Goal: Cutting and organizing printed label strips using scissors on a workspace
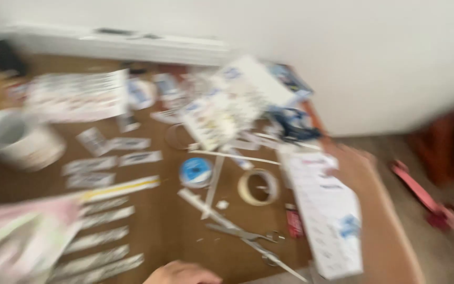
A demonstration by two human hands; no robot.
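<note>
Nearest, one hand point(182, 273), which one unclear, at the bottom edge over the brown table point(164, 231); finger spread cannot be told, nothing visibly held. Just beyond, metal scissors point(248, 237) lying flat beside cut paper strips point(101, 239). Farther: tape ring point(259, 186), blue round tin point(196, 172), white box point(328, 210), blurred papers.

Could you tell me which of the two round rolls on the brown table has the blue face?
It is the smaller round roll with the blue face, left of the cream ring of tape, which is an open hoop showing the brown table through its middle.
</note>
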